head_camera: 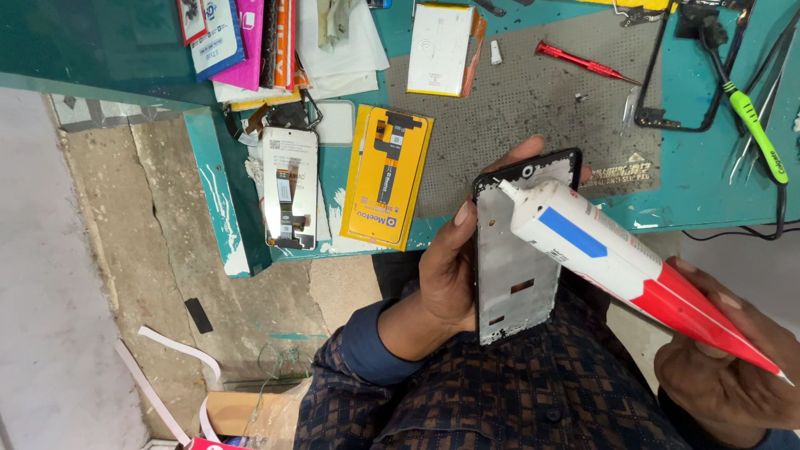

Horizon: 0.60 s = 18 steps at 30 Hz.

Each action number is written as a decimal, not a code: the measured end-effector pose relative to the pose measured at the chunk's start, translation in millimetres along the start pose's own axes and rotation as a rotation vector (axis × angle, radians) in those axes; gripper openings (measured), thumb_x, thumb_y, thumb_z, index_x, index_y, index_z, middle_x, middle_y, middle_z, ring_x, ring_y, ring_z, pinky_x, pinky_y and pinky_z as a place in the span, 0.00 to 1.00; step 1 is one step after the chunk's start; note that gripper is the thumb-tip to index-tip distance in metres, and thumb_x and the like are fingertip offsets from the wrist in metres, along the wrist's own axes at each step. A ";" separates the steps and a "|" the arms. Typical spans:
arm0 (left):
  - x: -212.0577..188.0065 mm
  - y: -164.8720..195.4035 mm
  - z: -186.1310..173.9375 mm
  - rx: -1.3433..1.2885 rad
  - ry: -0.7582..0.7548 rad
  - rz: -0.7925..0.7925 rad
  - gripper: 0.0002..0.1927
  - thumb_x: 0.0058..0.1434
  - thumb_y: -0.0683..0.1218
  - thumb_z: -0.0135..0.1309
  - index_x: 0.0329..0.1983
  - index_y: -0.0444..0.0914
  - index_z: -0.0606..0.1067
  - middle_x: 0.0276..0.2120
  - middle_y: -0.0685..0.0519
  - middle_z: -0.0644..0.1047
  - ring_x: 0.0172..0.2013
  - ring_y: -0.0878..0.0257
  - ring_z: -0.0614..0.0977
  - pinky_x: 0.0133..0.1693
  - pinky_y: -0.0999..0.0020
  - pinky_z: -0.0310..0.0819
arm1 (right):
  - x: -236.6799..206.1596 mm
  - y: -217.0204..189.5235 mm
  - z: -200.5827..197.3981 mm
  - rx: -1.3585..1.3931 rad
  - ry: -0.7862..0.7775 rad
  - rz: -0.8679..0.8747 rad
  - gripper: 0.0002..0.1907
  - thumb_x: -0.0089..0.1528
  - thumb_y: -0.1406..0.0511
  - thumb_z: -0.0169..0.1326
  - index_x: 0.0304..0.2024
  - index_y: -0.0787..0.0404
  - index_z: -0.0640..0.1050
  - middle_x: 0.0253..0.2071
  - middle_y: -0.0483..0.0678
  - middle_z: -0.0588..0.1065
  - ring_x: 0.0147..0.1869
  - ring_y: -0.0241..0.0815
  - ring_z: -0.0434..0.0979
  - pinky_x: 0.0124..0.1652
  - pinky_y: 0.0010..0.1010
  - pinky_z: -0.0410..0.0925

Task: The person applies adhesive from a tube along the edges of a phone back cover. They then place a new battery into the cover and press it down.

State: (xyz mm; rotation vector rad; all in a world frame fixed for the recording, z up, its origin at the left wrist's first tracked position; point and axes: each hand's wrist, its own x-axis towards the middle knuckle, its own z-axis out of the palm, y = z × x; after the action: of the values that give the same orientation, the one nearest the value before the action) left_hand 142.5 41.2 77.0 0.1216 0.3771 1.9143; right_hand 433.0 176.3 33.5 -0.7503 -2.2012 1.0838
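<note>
I hold the black phone frame [517,250] upright over my lap in my left hand [446,275], fingers wrapped round its edge, while my right hand [725,375] squeezes the white, blue and red glue tube [617,258], nozzle touching the frame's top corner (no bead visible yet, so gluing looks barely begun). On the teal bench [708,183] lie a yellow rectangular package [387,179], a screen module [290,187] left of it, a white packet [439,48] and a red screwdriver [583,62].

Workbench [700,196]: teal top, paint chipped white at the near edge, lies above and beyond the grip. Grey mat [533,108]: laid on the bench, directly above the grip. Floor [125,250]: cracked, stained concrete, far left of the grip; paler slab [42,275] at the extreme left. Light: even, bright, soft shadows.
</note>
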 end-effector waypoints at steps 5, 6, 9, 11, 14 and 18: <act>-0.1 0.0 -0.5 -0.010 -0.013 0.011 0.38 0.76 0.62 0.47 0.78 0.37 0.52 0.68 0.37 0.64 0.64 0.53 0.70 0.69 0.54 0.59 | -0.5 -11.3 7.7 -0.028 -0.017 -0.027 0.21 0.83 0.60 0.45 0.60 0.77 0.63 0.58 0.75 0.74 0.63 0.58 0.80 0.62 0.33 0.76; -0.1 0.0 -0.4 -0.011 -0.013 0.013 0.38 0.76 0.62 0.47 0.78 0.37 0.52 0.67 0.37 0.64 0.64 0.53 0.70 0.69 0.54 0.59 | -1.8 -10.4 7.1 -0.033 -0.012 -0.046 0.21 0.82 0.60 0.44 0.62 0.76 0.63 0.58 0.72 0.74 0.63 0.56 0.80 0.63 0.32 0.76; -0.3 -0.3 -0.2 -0.009 -0.009 0.017 0.39 0.76 0.62 0.47 0.80 0.36 0.52 0.68 0.37 0.64 0.66 0.52 0.71 0.69 0.54 0.58 | -0.8 11.7 -9.0 0.051 -0.089 0.185 0.23 0.79 0.59 0.39 0.67 0.72 0.63 0.62 0.65 0.72 0.66 0.48 0.78 0.64 0.29 0.72; -0.6 -1.1 0.0 -0.014 -0.003 0.015 0.40 0.75 0.62 0.47 0.81 0.36 0.52 0.69 0.37 0.64 0.65 0.53 0.70 0.70 0.54 0.58 | 14.0 42.8 -33.6 0.354 -0.199 0.871 0.26 0.75 0.59 0.35 0.70 0.69 0.62 0.66 0.61 0.70 0.67 0.45 0.74 0.63 0.33 0.68; -0.1 -1.8 -0.1 -0.016 -0.002 0.015 0.40 0.75 0.62 0.47 0.81 0.36 0.52 0.70 0.36 0.64 0.66 0.53 0.70 0.72 0.54 0.58 | 19.0 66.5 -43.2 0.550 -0.279 1.232 0.30 0.72 0.59 0.31 0.72 0.69 0.60 0.70 0.60 0.66 0.70 0.45 0.68 0.66 0.37 0.61; -0.5 -2.2 -0.7 -0.014 -0.003 0.017 0.40 0.75 0.62 0.48 0.80 0.36 0.52 0.68 0.37 0.63 0.65 0.52 0.70 0.70 0.54 0.57 | 29.6 39.0 -34.4 0.581 -0.265 1.438 0.30 0.72 0.58 0.30 0.73 0.64 0.61 0.72 0.57 0.66 0.71 0.43 0.66 0.66 0.36 0.59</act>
State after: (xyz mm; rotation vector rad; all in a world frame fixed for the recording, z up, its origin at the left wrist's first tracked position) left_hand 144.5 41.3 75.7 0.1191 0.3620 1.9331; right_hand 445.8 234.2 25.9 -2.0217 -1.0890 2.3895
